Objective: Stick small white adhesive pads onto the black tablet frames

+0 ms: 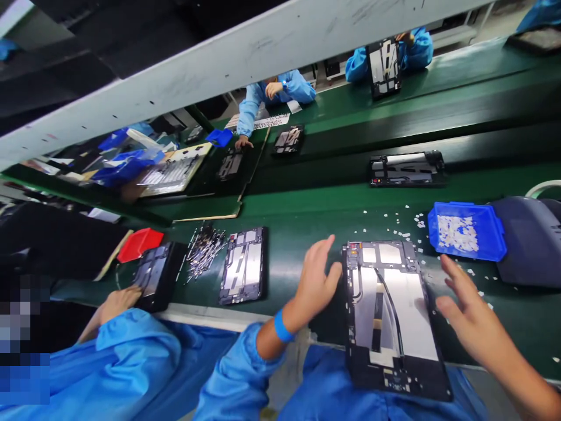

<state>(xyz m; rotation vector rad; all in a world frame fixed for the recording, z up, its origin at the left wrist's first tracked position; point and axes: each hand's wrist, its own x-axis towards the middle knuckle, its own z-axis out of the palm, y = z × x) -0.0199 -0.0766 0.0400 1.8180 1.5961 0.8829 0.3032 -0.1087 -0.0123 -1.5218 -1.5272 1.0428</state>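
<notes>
An opened tablet [412,310] lies right in front of me, its battery and inner parts facing up and its near end jutting past the bench edge. A loose black cable [391,304] curves over its battery. My left hand [316,280], with a blue band at the wrist, is beside the tablet's left edge, fingers apart and holding nothing. On the other side, my right hand [468,301] hovers near the right edge, its fingers spread and empty. Beyond it sits a blue bin [497,234] containing small white pieces [456,233]. More white bits are scattered around the tablet's far end.
Left of me lie another opened tablet [243,266], a pile of thin strips [205,250] and a red bin [140,242]. A co-worker's hand [120,303] touches a tablet there. One tablet [407,168] is on the conveyor. A dark grey machine [528,240] stands right.
</notes>
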